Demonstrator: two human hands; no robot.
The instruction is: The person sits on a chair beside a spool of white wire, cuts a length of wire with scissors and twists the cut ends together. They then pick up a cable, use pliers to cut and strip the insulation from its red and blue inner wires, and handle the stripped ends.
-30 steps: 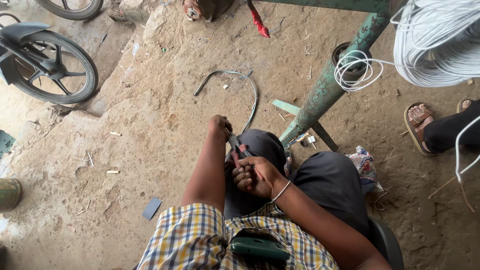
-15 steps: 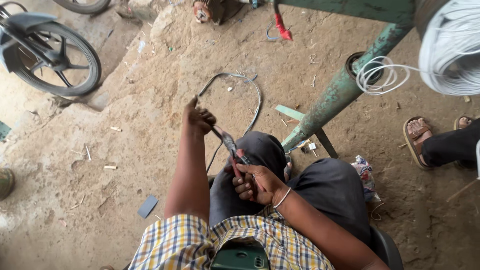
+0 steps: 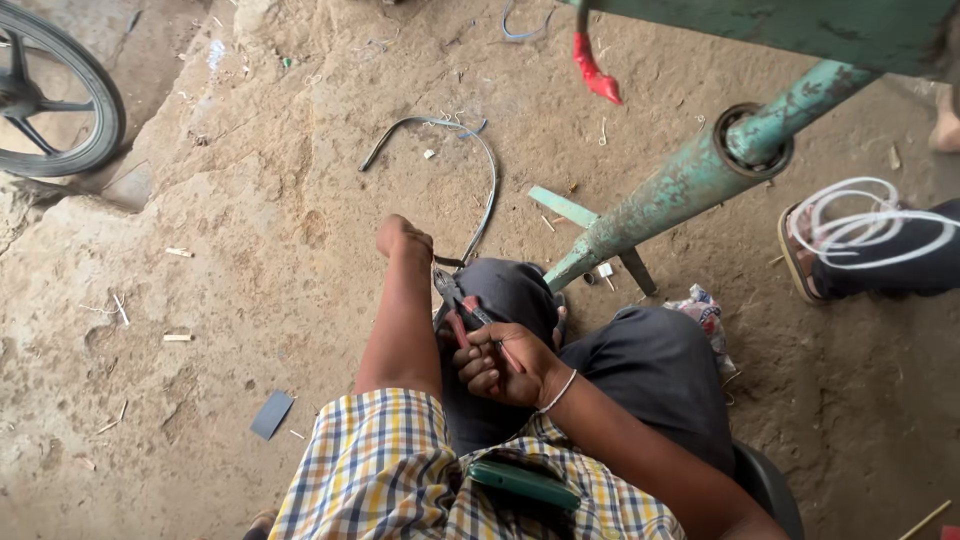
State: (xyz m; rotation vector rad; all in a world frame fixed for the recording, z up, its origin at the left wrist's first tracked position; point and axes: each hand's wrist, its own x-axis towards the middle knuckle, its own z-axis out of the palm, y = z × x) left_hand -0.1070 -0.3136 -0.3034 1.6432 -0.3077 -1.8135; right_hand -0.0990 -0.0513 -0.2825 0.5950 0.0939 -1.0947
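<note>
Two hands over lap, apart. Left hand point(image 3: 403, 238) fisted on near end of cable point(image 3: 487, 190); cable arcs far-left across dirt floor point(image 3: 250, 280). Right hand point(image 3: 500, 365) clamped on pliers point(image 3: 455, 300), red handles, jaws toward cable nr left fist. Green post point(image 3: 680, 185) right, white wire coil point(image 3: 860, 225) far right, wheel point(image 3: 55, 95) far left.

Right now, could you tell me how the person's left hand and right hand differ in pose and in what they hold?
The left hand is stretched out ahead on a straight arm, while the right hand sits close in over the lap. The left hand is closed on a dark grey cable that curves away over the dirt; the right hand's grip is on red-handled pliers. Both hands are bare and closed, and the pliers' nose points towards the cable between them.
</note>
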